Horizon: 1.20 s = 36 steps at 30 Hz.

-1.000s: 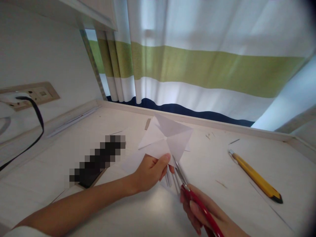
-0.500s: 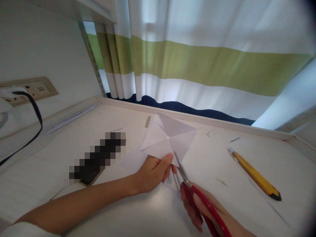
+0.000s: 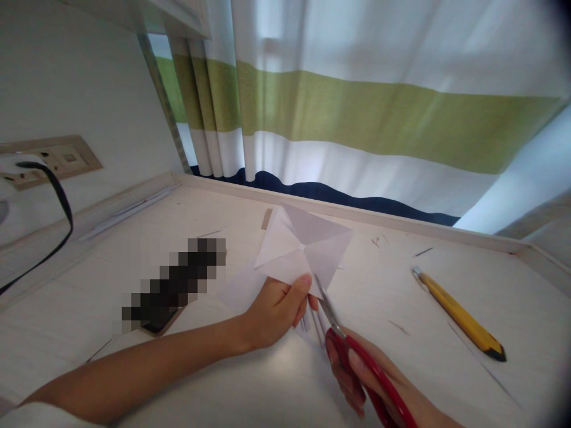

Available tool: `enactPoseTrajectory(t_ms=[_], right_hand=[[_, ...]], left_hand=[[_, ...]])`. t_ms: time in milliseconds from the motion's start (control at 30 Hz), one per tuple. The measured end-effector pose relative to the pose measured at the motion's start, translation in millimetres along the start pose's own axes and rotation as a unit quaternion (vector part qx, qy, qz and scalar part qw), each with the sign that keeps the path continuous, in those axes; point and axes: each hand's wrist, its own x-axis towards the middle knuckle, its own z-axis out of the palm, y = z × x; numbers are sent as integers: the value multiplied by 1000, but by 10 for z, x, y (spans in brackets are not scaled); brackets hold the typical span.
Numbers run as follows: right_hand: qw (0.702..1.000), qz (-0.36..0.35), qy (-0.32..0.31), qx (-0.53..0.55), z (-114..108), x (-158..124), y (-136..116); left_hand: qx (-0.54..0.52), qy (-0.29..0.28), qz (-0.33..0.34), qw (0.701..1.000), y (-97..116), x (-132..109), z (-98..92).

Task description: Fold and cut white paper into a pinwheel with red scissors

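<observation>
The red scissors (image 3: pixel 378 375) have spread wider at the handles.

No legible text, label, brand, number or sign, at least in so soft a view.

A white sleeve (image 3: pixel 57 416) (its edge gently curved) ends well behind the bare left fingers (image 3: pixel 301 288); the slim forearm (image 3: pixel 147 365) between is bare too.

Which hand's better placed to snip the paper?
Right, I'd say. The right hand holds the scissors, which reach over the paper at its near edge, just right of the left thumb. The left hand grips the paper, so it looks better suited to steadying.
</observation>
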Motion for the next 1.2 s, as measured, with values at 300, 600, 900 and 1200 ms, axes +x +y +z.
enactPoseTrajectory(t_ms=[300, 600, 900, 1200], right_hand=[[1000, -6, 22, 21, 56, 7, -102], [998, 23, 24, 44, 117, 19, -231], [998, 10, 22, 61, 153, 13, -249], [999, 15, 29, 41, 144, 16, -243]], left_hand=[[-4, 2, -9, 1000, 5, -8, 0], [1, -7, -19, 1000, 41, -22, -3], [-4, -17, -12, 1000, 28, -22, -8], [-4, -15, -11, 1000, 44, -24, -2]])
